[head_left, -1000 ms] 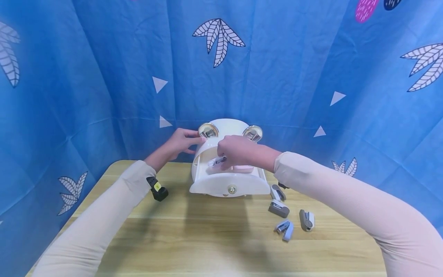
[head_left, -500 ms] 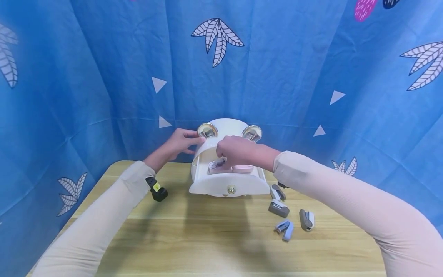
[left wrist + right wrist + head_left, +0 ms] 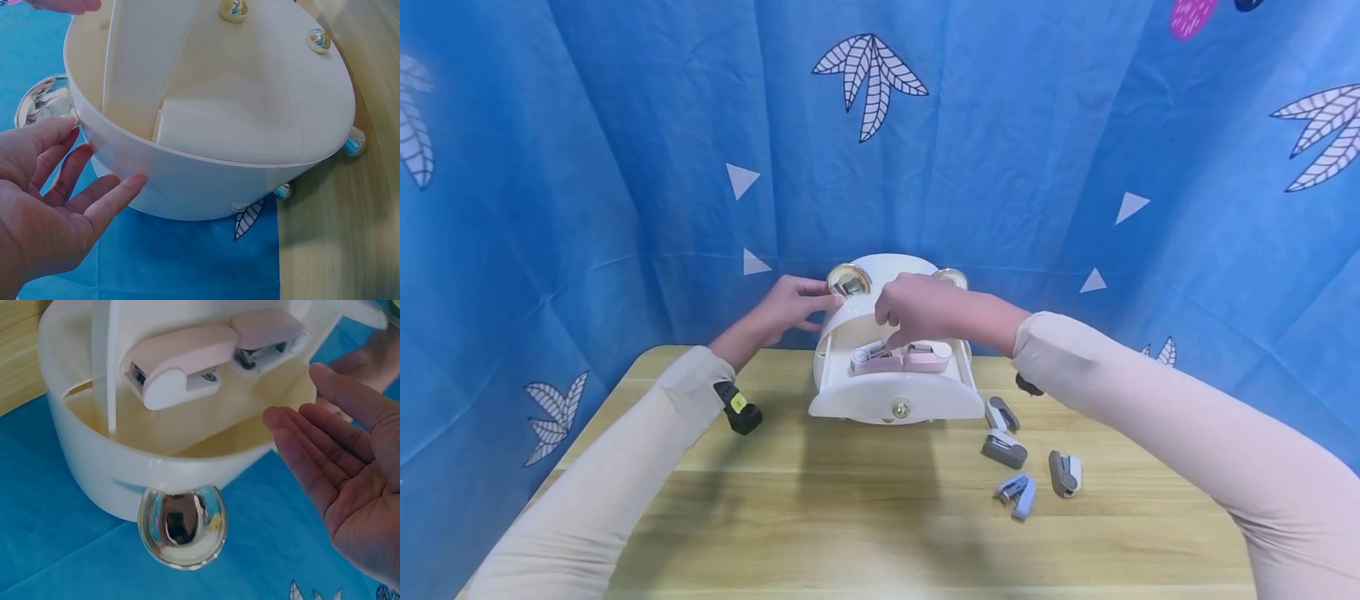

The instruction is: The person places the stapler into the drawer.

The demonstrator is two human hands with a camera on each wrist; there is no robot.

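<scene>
A white round storage box (image 3: pixel 895 398) with gold knobs stands at the back of the wooden table (image 3: pixel 850 517). Two pink staplers (image 3: pixel 875 359) (image 3: pixel 927 357) lie side by side in its open tray, and both show in the right wrist view (image 3: pixel 181 362) (image 3: pixel 265 328). My left hand (image 3: pixel 801 304) rests with straight fingers against the box's left wall (image 3: pixel 187 181), beside a gold knob (image 3: pixel 47 100). My right hand (image 3: pixel 904 312) hovers just above the staplers, palm open (image 3: pixel 340 462) and holding nothing.
Several small grey and blue staplers (image 3: pixel 1004 451) lie loose on the table right of the box. A shiny gold knob (image 3: pixel 181 528) sticks out from the box rim. A blue patterned cloth (image 3: pixel 625 167) hangs close behind and at both sides.
My right hand lowered a pink stapler into the tray beside the other one, let go of it and lifted slightly. My left hand stayed on the box.
</scene>
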